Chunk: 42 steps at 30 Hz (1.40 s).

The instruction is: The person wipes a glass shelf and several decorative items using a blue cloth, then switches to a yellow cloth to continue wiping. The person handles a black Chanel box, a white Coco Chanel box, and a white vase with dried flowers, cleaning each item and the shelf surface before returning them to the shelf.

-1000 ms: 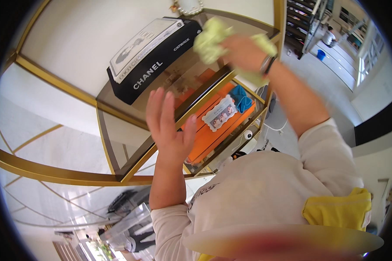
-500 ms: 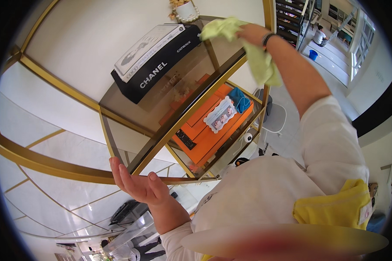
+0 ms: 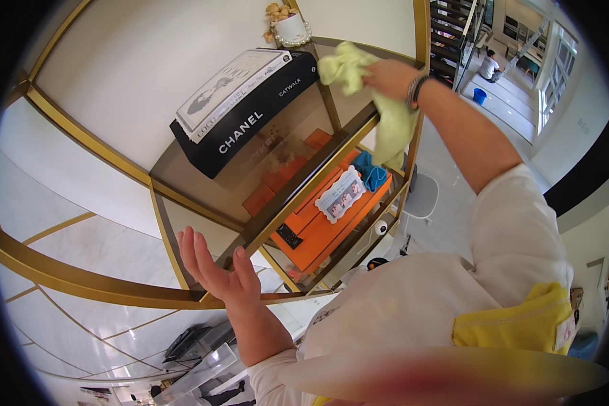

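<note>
My right hand (image 3: pixel 391 80) grips a pale green cloth (image 3: pixel 345 68) over the right end of the smoked-glass shelf (image 3: pixel 277 142), and part of the cloth hangs past the gold edge. Left of it on the glass lies a thick black book (image 3: pixel 243 122) with a thinner white book (image 3: pixel 233 84) on top. Beyond the books stands a small white pot (image 3: pixel 291 30) with dried flowers and a string of pearls around it. My left hand (image 3: pixel 216 267) is raised at the shelf's near left corner, fingers apart and holding nothing; whether it touches the frame I cannot tell.
Gold metal bars (image 3: pixel 91 145) frame the shelf unit. Lower down, an orange surface (image 3: pixel 311 250) carries a scalloped picture frame (image 3: pixel 342 196), a blue pouch (image 3: pixel 371 170) and a black remote (image 3: pixel 289 237). At the far right a person (image 3: pixel 488 66) sits near a blue bucket (image 3: pixel 479 96).
My right hand and the cloth have shifted slightly down in view, along with the books and pot. My left hand has turned more upright, fingers still spread.
</note>
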Each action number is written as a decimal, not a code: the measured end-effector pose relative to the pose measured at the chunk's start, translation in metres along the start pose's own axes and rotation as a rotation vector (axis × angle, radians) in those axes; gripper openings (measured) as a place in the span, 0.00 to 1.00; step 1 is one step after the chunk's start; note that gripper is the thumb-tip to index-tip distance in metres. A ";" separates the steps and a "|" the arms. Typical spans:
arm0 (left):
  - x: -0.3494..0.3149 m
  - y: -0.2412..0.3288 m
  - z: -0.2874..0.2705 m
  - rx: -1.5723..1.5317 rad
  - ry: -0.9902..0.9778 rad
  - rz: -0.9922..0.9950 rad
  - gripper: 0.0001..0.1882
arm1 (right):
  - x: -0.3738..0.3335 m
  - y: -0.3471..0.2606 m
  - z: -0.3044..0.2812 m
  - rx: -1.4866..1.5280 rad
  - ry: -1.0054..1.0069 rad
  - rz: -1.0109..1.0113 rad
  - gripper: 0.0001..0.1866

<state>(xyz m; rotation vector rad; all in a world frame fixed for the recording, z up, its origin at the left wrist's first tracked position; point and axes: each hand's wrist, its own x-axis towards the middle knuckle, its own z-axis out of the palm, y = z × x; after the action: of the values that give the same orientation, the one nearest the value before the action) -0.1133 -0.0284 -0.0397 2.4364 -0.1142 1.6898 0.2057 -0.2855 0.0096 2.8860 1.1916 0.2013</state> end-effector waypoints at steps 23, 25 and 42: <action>0.004 -0.001 0.003 0.045 -0.089 0.001 0.27 | -0.153 -0.014 -0.078 0.751 0.425 0.104 0.20; 0.005 -0.001 0.005 0.067 -0.084 0.014 0.27 | -0.134 0.007 -0.102 0.568 0.389 -0.012 0.24; 0.004 0.003 0.014 0.291 -0.048 -0.078 0.27 | 0.023 0.023 0.009 0.102 -0.042 -0.181 0.26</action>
<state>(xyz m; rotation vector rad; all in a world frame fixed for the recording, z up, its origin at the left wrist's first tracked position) -0.0992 -0.0338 -0.0404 2.6456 0.2340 1.7199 0.2384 -0.2854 0.0050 2.8274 1.4861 0.0785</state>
